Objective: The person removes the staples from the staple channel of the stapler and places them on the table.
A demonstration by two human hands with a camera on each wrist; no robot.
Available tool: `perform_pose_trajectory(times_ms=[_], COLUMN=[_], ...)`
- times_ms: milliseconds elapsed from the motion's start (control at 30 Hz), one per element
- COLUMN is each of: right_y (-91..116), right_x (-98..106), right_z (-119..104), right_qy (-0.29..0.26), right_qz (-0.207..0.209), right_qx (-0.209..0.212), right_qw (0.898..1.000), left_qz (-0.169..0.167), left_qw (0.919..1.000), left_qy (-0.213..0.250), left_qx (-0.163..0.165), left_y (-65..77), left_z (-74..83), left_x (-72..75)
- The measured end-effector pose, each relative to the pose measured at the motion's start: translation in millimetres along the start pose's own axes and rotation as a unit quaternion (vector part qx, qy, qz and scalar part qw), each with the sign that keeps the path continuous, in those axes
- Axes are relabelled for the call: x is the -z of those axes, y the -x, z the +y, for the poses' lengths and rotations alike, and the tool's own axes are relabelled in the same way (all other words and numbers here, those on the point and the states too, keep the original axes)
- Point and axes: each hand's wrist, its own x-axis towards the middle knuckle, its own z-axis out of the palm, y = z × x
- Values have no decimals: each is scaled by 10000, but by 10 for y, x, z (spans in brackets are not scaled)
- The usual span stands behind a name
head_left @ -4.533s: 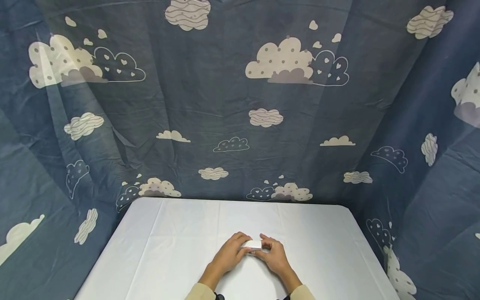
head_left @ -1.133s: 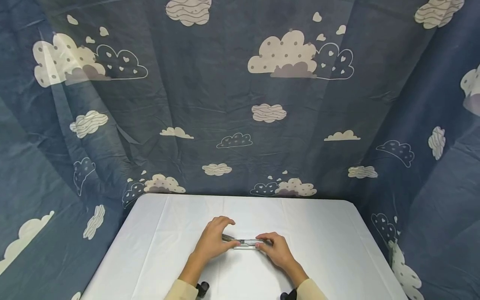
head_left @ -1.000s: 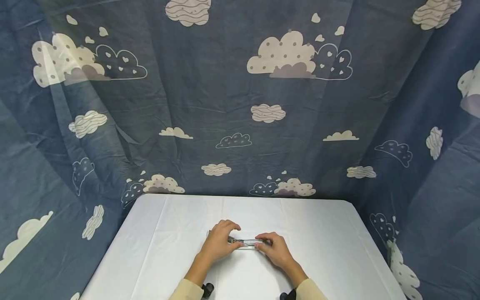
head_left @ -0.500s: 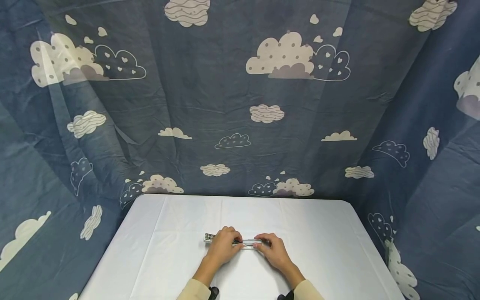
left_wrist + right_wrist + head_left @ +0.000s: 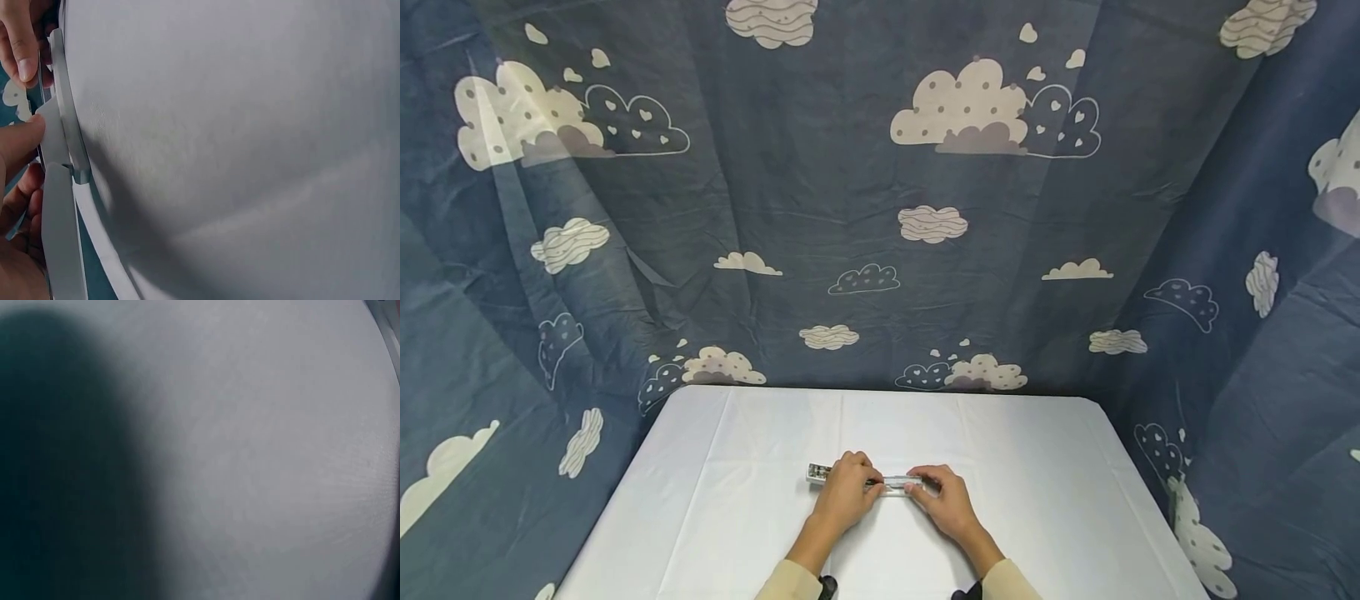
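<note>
A long narrow white and clear case (image 5: pixel 895 483) lies on the white table (image 5: pixel 737 467), near its front middle. My left hand (image 5: pixel 844 498) is curled over its left part, and a patterned end (image 5: pixel 817 472) sticks out past the knuckles. My right hand (image 5: pixel 942 500) pinches the right end. The left wrist view shows the case (image 5: pixel 59 212) edge-on as thin white strips, with my left thumb (image 5: pixel 19 140) against it and a fingertip (image 5: pixel 19 50) at the top. The right wrist view shows only blurred tablecloth (image 5: pixel 262 456) and shadow.
Dark blue curtains with cloud prints (image 5: pixel 880 208) close in the table at the back and on both sides. The white cloth (image 5: pixel 1037 467) stretches out left and right of the hands.
The short white box held 4.5 s ago is now drawn out long. Over the last second my left hand lowered onto it and the patterned end came out to the left.
</note>
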Motion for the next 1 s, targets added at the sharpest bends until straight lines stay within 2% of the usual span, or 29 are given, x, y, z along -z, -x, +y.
perform_pose_trajectory(times_ms=[233, 467, 767, 900, 1000], right_y=[7, 12, 14, 10, 10], right_x=[2, -5, -7, -6, -14], right_z=[-32, -33, -42, -39, -36], right_qy=[-49, -45, -128, -121, -112], right_qz=[98, 138, 133, 107, 120], right_qx=[11, -10, 10, -24, -22], right_qw=[9999, 9999, 9998, 9999, 9999], left_qz=[215, 323, 349, 377, 521], left_qw=[9997, 9983, 9941, 9907, 9865], left_qy=[74, 357, 675, 866, 1042], left_qx=[71, 323, 769, 976, 1154], left_y=[6, 20, 20, 15, 11], left_z=[34, 64, 42, 67, 100], left_x=[-10, -31, -108, -96, -76])
